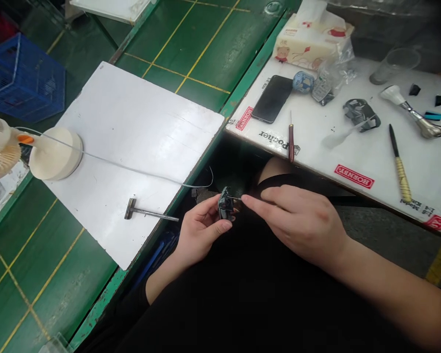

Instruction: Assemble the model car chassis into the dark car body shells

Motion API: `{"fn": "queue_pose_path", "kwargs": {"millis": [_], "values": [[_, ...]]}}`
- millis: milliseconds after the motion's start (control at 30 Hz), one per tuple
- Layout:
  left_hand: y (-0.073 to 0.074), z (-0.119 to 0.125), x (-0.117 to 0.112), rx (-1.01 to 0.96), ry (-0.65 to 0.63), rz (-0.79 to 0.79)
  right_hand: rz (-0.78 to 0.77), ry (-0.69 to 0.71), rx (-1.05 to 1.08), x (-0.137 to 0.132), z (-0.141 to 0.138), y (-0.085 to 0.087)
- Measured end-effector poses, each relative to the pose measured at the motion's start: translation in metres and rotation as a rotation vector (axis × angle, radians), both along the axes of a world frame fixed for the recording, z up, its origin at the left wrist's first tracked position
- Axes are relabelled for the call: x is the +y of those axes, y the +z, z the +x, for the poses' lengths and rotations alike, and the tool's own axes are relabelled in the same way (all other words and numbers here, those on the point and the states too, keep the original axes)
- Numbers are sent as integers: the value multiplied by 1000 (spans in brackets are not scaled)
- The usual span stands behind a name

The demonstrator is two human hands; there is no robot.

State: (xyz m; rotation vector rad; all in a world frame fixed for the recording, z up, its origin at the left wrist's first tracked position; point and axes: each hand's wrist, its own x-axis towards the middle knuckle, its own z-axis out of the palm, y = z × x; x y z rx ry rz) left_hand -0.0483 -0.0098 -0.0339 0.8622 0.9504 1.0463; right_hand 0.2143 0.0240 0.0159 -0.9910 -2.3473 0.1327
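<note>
Over my lap, my left hand (202,230) pinches a small dark grey, angular part (225,208) between thumb and fingers. My right hand (303,223) is closed around a thin metal-tipped tool (235,198), with the index finger stretched along it. The tool's tip reaches the open side of the dark part; its handle is hidden inside my hand, so its exact kind does not show. On the white board left of my hands lies a small T-shaped metal hammer (147,213).
A fan (55,154) stands on the white board (143,127), its cable crossing toward me. The right table (316,157) holds a phone (272,99), a wooden-handled pick (291,139), a knife-like tool (400,166), a grey part (363,113), a tissue box (312,41) and a cup (393,66).
</note>
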Motion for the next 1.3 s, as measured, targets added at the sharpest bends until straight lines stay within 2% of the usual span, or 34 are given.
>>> {"fn": "queue_pose_path", "kwargs": {"millis": [67, 133, 333, 500, 667, 833, 933, 1100, 1300], "values": [[0, 3, 1, 16, 28, 9, -120, -89, 14, -1, -1, -4], [2, 5, 2, 53, 43, 17, -170, -126, 8, -2, -2, -6], [3, 12, 2, 14, 11, -87, 48, -41, 68, -3, 9, -8], [3, 20, 4, 28, 24, -97, -34, -122, -3, -5, 14, -14], [7, 27, 6, 18, 5, -105, -1, -72, 60, -6, 24, -14], [9, 33, 6, 15, -10, -112, -76, -151, 15, -6, 30, -16], [10, 36, 7, 24, -16, -114, -60, -138, 0, -7, 32, -18], [12, 41, 8, 25, -34, -130, -109, -166, 111, -10, 37, -19], [14, 46, 10, 38, -27, -118, -67, -150, 64, -10, 40, -19]]}}
